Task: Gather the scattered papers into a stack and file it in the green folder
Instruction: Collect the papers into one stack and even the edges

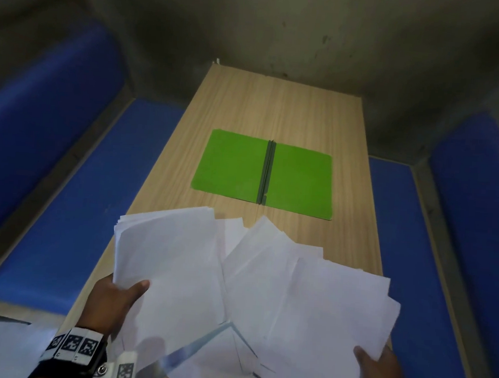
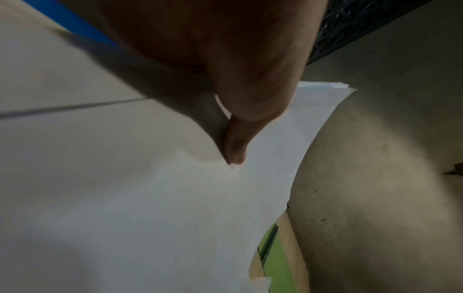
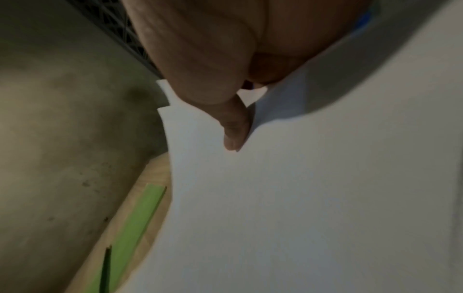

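Observation:
A green folder [image 1: 262, 173] lies open and flat in the middle of the wooden table [image 1: 277, 108], its dark spine running down the centre. Nearer to me, white papers [image 1: 250, 283] fan out in two bunches over the table's front. My left hand [image 1: 116, 297] grips the left bunch [image 1: 169, 266], thumb on top. My right hand [image 1: 373, 367] pinches the right bunch [image 1: 322, 306] at its near right corner. In the left wrist view my thumb [image 2: 235, 146] presses on the sheets [image 2: 175, 208]; in the right wrist view the thumb [image 3: 234, 130] does the same on paper [image 3: 300, 198]. The fingers underneath are hidden.
Blue padded benches [image 1: 73, 200] run along both sides of the table, the right one [image 1: 400, 258] close to the edge. A grey concrete wall [image 1: 312, 31] stands behind the table's far end. Bare wood shows beyond the folder.

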